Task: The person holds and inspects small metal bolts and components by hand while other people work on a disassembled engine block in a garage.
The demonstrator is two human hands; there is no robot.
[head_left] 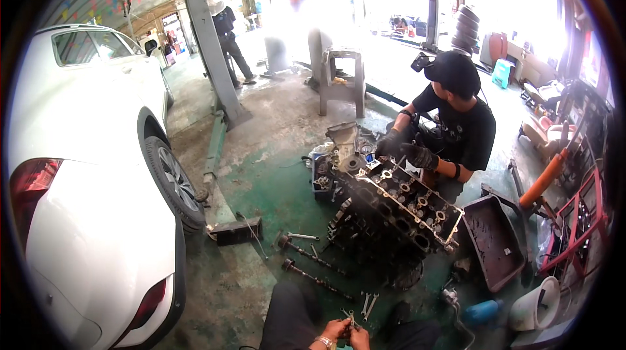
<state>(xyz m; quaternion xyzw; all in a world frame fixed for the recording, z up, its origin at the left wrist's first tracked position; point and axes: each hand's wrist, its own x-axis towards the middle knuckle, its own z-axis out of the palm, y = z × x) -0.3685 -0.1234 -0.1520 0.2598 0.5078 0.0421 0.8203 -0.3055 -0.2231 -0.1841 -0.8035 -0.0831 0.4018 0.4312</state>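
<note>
Low between my knees, my left hand and my right hand are close together, both closed on a small silver wrench whose end sticks up between them. The lower part of what they hold is hidden by my fingers. Just ahead, two more wrenches lie on the green floor. Farther left are two camshafts lying side by side, with another wrench beyond them. A large engine stands in front of me, its top uncovered.
Across the engine a crouching co-worker in dark gloves works at it. To the right are a dark drip tray, a white bucket and an orange jack cylinder. A white car and a lift post stand left, a grey stool behind.
</note>
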